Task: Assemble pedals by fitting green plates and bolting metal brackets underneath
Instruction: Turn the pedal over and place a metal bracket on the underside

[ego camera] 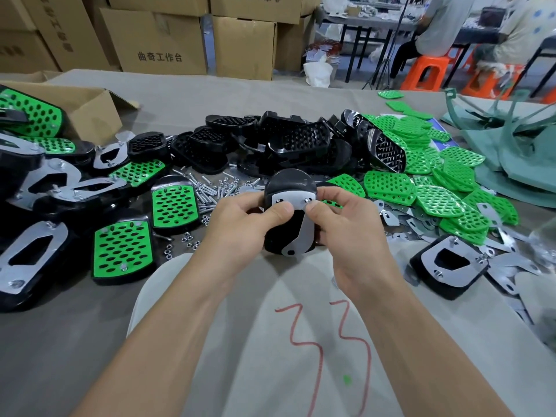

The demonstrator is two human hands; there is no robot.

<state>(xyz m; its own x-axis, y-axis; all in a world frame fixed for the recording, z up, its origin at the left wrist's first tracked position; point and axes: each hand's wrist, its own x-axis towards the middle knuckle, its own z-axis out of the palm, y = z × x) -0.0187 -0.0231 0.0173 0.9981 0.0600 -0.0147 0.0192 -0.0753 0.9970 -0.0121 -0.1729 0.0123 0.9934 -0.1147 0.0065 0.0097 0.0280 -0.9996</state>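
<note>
A black pedal (289, 183) is held underside up at the table's middle, with a metal bracket (296, 228) lying on it. My left hand (243, 219) grips the pedal's left side, thumb pressing the bracket near a bolt hole. My right hand (346, 224) holds the right side, thumb and forefinger pinching at a bolt end (307, 200) that sticks through the bracket. Loose green plates (433, 182) are heaped to the right, bare black pedals (288, 145) behind, bolts and nuts (210, 191) just left of the hands.
Assembled pedals with green plates (122, 251) and bracket-side-up ones (33, 257) lie at left. Another bracketed pedal (449, 266) and loose brackets (511, 284) lie at right. An open cardboard box (87, 106) is far left. People sit on orange stools (427, 70) beyond.
</note>
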